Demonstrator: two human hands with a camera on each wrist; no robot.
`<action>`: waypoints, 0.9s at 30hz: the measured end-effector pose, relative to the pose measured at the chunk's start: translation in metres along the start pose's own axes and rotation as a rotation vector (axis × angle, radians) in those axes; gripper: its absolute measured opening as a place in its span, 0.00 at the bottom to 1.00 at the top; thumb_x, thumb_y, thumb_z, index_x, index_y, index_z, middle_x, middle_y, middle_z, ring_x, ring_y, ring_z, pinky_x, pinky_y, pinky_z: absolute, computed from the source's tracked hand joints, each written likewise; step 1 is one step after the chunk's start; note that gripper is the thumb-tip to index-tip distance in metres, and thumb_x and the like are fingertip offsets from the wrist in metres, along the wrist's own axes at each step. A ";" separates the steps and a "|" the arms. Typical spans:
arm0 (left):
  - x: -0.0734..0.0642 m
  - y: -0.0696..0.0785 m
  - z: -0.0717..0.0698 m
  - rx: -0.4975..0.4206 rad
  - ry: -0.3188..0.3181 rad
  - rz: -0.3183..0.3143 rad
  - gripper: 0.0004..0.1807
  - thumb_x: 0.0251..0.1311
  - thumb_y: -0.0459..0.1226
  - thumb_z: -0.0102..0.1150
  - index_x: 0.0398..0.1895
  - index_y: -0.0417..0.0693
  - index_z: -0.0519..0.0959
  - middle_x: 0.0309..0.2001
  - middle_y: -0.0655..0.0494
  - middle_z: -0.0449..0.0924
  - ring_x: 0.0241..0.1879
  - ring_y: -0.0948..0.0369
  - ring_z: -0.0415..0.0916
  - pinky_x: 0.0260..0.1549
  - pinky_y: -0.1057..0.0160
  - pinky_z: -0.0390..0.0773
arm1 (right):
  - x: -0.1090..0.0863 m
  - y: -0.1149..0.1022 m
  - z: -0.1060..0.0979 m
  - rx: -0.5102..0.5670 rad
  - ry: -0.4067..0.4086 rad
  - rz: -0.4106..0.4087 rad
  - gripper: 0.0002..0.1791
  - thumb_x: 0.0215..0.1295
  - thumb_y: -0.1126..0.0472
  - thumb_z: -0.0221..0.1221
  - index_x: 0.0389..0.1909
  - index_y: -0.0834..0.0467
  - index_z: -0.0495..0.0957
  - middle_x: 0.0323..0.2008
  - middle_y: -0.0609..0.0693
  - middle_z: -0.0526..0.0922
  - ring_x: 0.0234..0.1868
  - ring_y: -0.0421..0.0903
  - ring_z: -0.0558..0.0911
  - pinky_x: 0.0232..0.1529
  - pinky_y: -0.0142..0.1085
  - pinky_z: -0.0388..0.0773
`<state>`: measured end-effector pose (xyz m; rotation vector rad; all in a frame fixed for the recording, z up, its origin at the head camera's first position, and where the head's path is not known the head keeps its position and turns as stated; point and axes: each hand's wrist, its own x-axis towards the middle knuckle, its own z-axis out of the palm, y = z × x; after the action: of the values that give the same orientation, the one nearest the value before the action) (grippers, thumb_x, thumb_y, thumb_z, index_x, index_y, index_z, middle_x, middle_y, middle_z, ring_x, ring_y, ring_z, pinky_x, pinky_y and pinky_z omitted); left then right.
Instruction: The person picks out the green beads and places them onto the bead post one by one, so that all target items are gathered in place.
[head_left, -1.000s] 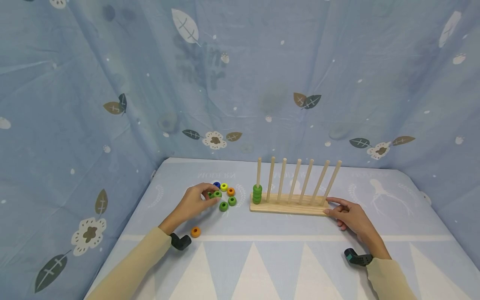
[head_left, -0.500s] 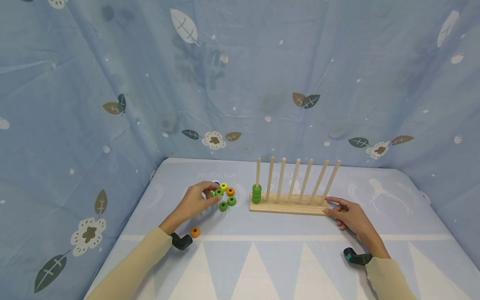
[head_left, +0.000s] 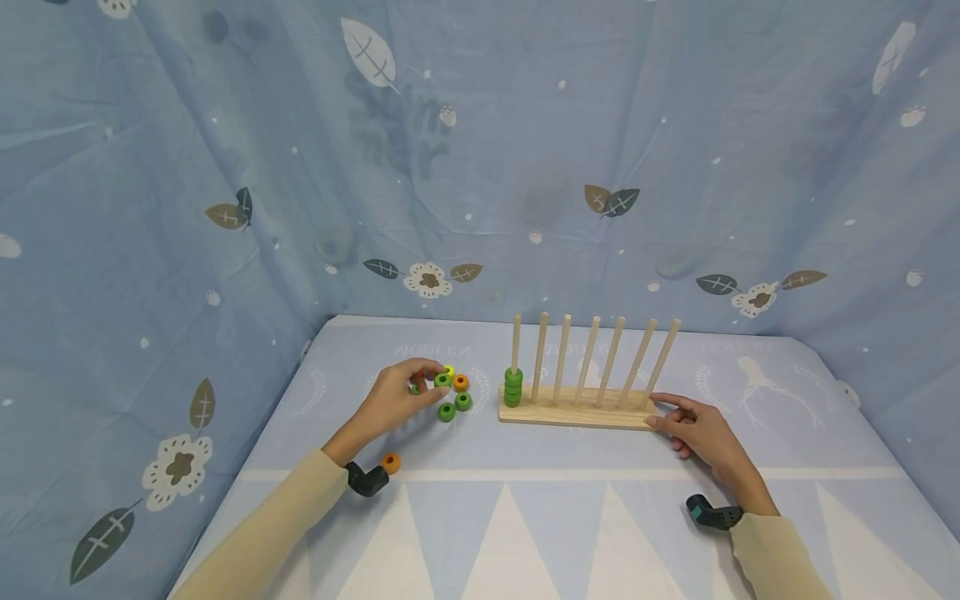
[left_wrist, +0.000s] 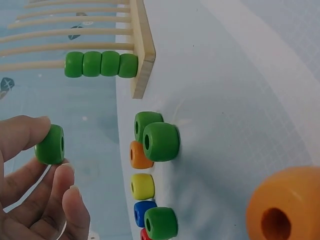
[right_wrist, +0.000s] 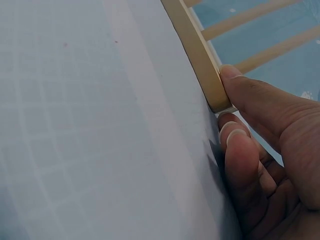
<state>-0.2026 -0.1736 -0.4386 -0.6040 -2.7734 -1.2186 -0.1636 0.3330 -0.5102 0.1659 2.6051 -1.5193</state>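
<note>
My left hand [head_left: 397, 392] pinches a green bead [left_wrist: 50, 145] between thumb and fingertips, raised above the loose beads. Its hole shows in the left wrist view. At the right end of the wooden peg stand [head_left: 577, 416], my right hand [head_left: 701, 432] grips the base, thumb at the front and index finger behind. The right wrist view shows the thumb [right_wrist: 260, 97] lying on the base's corner. Several green beads [left_wrist: 101, 64] are stacked on the stand's leftmost peg; the other pegs are bare.
Loose beads lie left of the stand: green [left_wrist: 161, 141], orange [left_wrist: 141, 155], yellow [left_wrist: 143, 186], blue [left_wrist: 145, 213] and a partly hidden red one [left_wrist: 145, 234]. A single orange bead [head_left: 391, 463] sits nearer the left wrist. A patterned cloth curtain [head_left: 525, 167] rises behind the table.
My left hand has moved slightly right and up with the green bead, now covering the blue bead in the head view. The right hand and the stand have kept their places.
</note>
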 end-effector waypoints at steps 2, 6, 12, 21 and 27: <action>0.001 0.001 0.000 -0.007 0.003 0.007 0.18 0.64 0.43 0.71 0.55 0.51 0.83 0.46 0.60 0.84 0.35 0.59 0.78 0.26 0.61 0.76 | 0.000 0.000 0.000 -0.001 0.001 0.001 0.39 0.65 0.46 0.70 0.72 0.58 0.71 0.30 0.54 0.76 0.22 0.42 0.74 0.22 0.35 0.78; 0.001 0.003 0.000 -0.018 0.011 0.008 0.17 0.64 0.42 0.72 0.54 0.51 0.84 0.44 0.60 0.84 0.35 0.58 0.78 0.25 0.61 0.75 | 0.000 0.000 0.000 -0.005 0.003 0.003 0.39 0.65 0.46 0.70 0.72 0.58 0.71 0.30 0.54 0.76 0.22 0.42 0.74 0.22 0.35 0.78; 0.004 0.008 -0.001 -0.026 0.018 0.015 0.16 0.65 0.43 0.71 0.54 0.52 0.84 0.44 0.59 0.83 0.36 0.56 0.78 0.24 0.61 0.76 | 0.000 0.000 0.000 -0.006 0.006 0.007 0.38 0.66 0.46 0.70 0.72 0.58 0.71 0.30 0.54 0.76 0.22 0.43 0.74 0.23 0.35 0.78; 0.010 0.011 -0.001 -0.028 0.017 0.048 0.17 0.66 0.44 0.70 0.55 0.53 0.84 0.44 0.61 0.83 0.36 0.59 0.77 0.28 0.61 0.77 | -0.001 -0.002 0.001 0.002 -0.001 -0.011 0.38 0.66 0.48 0.70 0.72 0.61 0.71 0.29 0.53 0.76 0.21 0.42 0.74 0.22 0.35 0.78; 0.013 0.013 0.000 -0.035 0.033 0.089 0.17 0.66 0.43 0.71 0.55 0.52 0.85 0.45 0.61 0.83 0.35 0.61 0.77 0.29 0.60 0.76 | -0.001 -0.001 0.000 0.005 -0.001 -0.002 0.38 0.65 0.47 0.70 0.72 0.59 0.71 0.29 0.54 0.76 0.21 0.43 0.74 0.22 0.36 0.78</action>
<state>-0.2095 -0.1616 -0.4265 -0.6961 -2.6725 -1.2496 -0.1631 0.3322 -0.5090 0.1640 2.6017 -1.5265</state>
